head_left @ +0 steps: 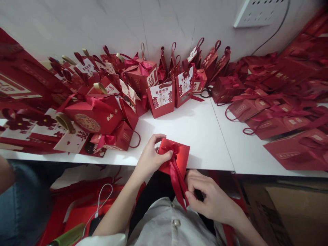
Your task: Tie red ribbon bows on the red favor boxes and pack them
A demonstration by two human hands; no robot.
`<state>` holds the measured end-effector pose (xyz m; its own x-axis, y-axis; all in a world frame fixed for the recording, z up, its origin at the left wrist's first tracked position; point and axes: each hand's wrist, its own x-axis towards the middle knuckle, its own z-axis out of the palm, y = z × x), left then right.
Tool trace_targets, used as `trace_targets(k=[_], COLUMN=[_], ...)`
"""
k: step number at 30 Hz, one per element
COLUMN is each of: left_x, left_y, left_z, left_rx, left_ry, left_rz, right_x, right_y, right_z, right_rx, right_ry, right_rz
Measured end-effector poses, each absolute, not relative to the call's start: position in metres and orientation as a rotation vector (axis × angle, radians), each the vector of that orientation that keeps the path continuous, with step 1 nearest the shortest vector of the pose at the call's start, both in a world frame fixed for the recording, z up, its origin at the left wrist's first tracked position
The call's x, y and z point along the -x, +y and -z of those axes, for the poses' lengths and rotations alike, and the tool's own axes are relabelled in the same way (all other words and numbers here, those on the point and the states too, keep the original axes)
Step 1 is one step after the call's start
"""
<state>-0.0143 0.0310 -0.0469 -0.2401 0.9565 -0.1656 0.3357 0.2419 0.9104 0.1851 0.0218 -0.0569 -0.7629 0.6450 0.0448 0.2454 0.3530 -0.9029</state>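
Observation:
A small red gift box (182, 153) is held at the front edge of the white table, its top facing up. Dark red ribbon (176, 176) is gathered on the top, and its long tails hang down toward my lap. My left hand (155, 153) grips the box from the left side, thumb pressed on top by the ribbon's knot. Lower right, my right hand (203, 193) is closed, with thumb and forefinger pinching a ribbon tail near its end. The far and under sides of the box are hidden.
Finished-looking red boxes (93, 112) crowd the table's left, and more boxes (289, 123) with ribbons fill the right. Card-fronted bags (161, 100) stand along the back. A power strip (256, 13) hangs on the wall. Someone's denim-clad leg (23, 205) is at left, near a white cable (102, 201).

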Motion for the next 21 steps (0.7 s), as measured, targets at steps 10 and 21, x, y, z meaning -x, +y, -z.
trace_targets(k=[10, 21], left_x=[0.025, 0.025], left_y=[0.021, 0.017], left_z=[0.052, 0.049], left_rx=[-1.298, -1.280], left_ry=[1.478, 1.591], left_rz=[-1.105, -1.143], right_x=[-0.179, -0.142], right_y=[0.053, 0.077], right_z=[0.049, 0.022], right_rx=[1.251, 1.516], right_ry=[-1.832, -2.096], right_rz=[-1.315, -1.213])
